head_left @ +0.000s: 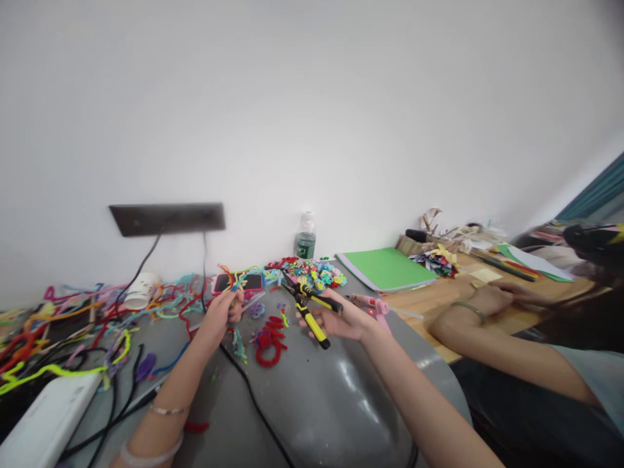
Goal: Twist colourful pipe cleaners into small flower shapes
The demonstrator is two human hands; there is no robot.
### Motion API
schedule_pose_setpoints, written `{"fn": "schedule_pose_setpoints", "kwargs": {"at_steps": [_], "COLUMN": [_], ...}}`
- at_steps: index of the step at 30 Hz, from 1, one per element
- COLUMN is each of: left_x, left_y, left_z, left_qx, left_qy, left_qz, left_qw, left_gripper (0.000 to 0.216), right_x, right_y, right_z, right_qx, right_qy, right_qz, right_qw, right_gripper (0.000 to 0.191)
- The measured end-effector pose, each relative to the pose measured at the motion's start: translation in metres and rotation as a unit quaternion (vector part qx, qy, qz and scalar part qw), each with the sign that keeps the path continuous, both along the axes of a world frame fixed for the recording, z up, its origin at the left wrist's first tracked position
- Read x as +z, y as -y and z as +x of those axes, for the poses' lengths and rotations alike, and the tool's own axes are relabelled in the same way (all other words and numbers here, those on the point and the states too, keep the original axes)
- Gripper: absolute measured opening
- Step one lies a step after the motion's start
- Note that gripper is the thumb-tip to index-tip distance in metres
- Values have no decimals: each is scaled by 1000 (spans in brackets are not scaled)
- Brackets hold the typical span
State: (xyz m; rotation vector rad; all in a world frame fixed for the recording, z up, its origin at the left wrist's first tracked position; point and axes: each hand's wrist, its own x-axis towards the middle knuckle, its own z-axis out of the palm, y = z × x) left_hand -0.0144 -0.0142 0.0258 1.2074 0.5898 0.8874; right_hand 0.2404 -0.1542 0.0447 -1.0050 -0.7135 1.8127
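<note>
My left hand (225,317) is closed around a small bunch of pipe cleaners (238,278), whose yellow, orange and blue ends fan out above the fist. In my right hand (336,318) are yellow-and-black pliers (303,300), handles spread apart and jaws pointing up and to the left. The pliers are apart from the bunch. Between and below the hands, a coiled red pipe cleaner (269,344) lies on the grey table (312,403). A purple pipe-cleaner flower (257,310) is close to the left hand. Behind that hand rests a phone with a pink edge (253,282).
Loose pipe cleaners (53,370), a paper cup (141,290), cables and a white box (53,419) crowd the left. Colourful flower pieces (322,273) and a water bottle (306,237) stand by the wall. A pink glue gun (377,309), green paper (385,268) and another person's arm (511,354) are rightward.
</note>
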Motion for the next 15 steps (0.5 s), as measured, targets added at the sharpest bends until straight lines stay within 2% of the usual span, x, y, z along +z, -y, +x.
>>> {"fn": "schedule_pose_setpoints", "kwargs": {"at_steps": [4, 6, 10, 12, 15], "left_x": [-1, -1, -1, 0, 2], "left_y": [0, 0, 0, 1, 6], "left_z": [0, 0, -1, -1, 0], "left_qx": [1, -1, -13, -27, -57], "left_qy": [0, 1, 4, 6, 10], "left_qz": [2, 3, 4, 4, 4], "left_qw": [1000, 1000, 1000, 1000, 998], "left_gripper": [46, 46, 46, 46, 44], "right_x": [3, 5, 8, 10, 12], "right_y": [1, 0, 1, 4, 13], "right_z": [-5, -11, -20, -23, -28], "right_qx": [50, 31, -46, -93, -105], "right_qy": [-43, -20, 100, 218, 366], "right_qz": [27, 34, 15, 32, 158], "right_qw": [997, 999, 994, 971, 911], "right_gripper": [39, 37, 52, 62, 73]}}
